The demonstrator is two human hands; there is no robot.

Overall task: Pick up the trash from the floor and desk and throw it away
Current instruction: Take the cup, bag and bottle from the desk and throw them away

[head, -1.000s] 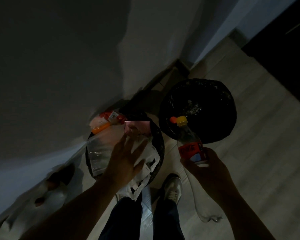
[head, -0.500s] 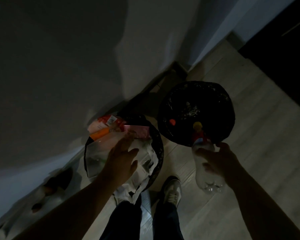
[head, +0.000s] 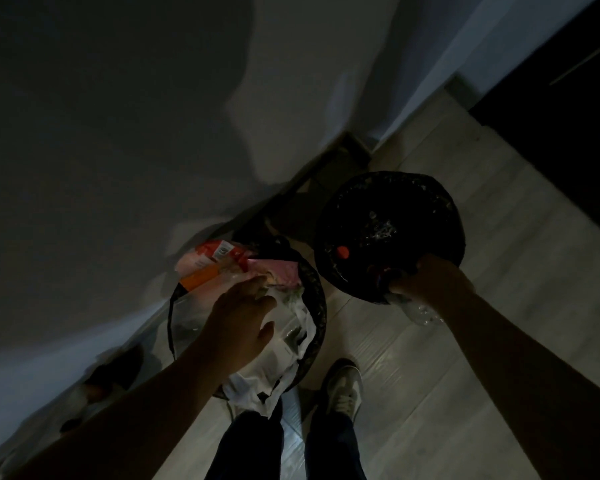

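dim light. the right hand [head: 430, 282] grips a clear plastic bottle [head: 420, 311] at the near rim of the black-lined bin [head: 361, 202], fingers curled round it, neck end over the bin. beside that bin, toward the wall, the left hand [head: 238, 320] is spread over an overfull basket [head: 317, 306], fingers straight, holding nothing.

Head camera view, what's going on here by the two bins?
A person stands over two floor bins. The right hand grips a clear plastic bottle at the near rim of the black-lined bin, not yet released. The left hand is spread open over the other bin, heaped with wrappers and white paper; contact is unclear.
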